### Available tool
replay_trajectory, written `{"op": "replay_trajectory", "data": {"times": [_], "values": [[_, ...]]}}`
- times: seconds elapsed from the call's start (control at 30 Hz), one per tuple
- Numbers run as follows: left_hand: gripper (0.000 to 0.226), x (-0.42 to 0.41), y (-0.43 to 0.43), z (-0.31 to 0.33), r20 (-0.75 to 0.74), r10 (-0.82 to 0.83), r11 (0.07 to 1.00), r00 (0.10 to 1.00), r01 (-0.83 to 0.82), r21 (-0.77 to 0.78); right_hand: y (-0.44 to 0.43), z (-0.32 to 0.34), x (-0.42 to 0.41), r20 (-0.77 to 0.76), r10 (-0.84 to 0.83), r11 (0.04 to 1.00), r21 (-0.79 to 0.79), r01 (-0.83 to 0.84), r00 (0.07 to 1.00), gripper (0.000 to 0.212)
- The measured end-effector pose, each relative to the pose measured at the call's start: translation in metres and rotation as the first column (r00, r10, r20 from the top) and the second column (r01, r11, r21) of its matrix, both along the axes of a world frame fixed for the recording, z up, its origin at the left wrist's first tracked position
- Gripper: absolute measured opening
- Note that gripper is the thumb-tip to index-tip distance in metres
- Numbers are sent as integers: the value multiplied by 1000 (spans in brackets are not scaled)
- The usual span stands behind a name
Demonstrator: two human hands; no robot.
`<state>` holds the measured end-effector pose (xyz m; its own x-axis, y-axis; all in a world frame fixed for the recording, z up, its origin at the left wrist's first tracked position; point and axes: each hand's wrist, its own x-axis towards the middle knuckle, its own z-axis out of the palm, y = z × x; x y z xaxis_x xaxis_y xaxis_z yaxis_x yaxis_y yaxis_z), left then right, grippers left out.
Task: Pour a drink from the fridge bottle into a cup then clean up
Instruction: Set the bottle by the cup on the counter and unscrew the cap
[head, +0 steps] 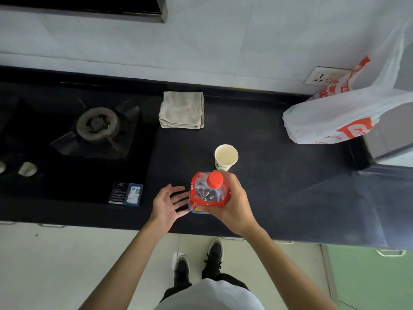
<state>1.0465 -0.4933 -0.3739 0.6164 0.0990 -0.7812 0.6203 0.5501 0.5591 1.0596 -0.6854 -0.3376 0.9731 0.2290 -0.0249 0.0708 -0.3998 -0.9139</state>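
The right hand [234, 204] grips the clear plastic bottle [209, 193] from its right side, fingers curled round the red-labelled body. The bottle stands upright near the front edge of the dark countertop [279, 180]; whether its base touches the surface cannot be told. The red cap [215, 179] is on.

The left hand [166, 203] lies just left of the bottle, palm up, fingers spread and straight, holding nothing.

The white paper cup [226, 156] stands upright just behind the bottle, toward the middle of the countertop. It shows no liquid.

Surroundings:
- A folded grey cloth [182, 109] lies at the back edge, well apart from the cup.
- A white and red plastic bag [330, 117] occupies the back right corner, below a wall socket [321, 76].
- A gas burner [98, 126] sits at the left, with a control knob [27, 168] nearer the front edge.
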Motion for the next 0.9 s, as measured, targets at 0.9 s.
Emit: {"op": "replay_trajectory", "data": {"times": [0.9], "values": [[92, -2, 0, 47, 212, -877, 404, 431, 424, 811, -8, 66, 9, 38, 190, 877, -456, -152, 981, 91]]}}
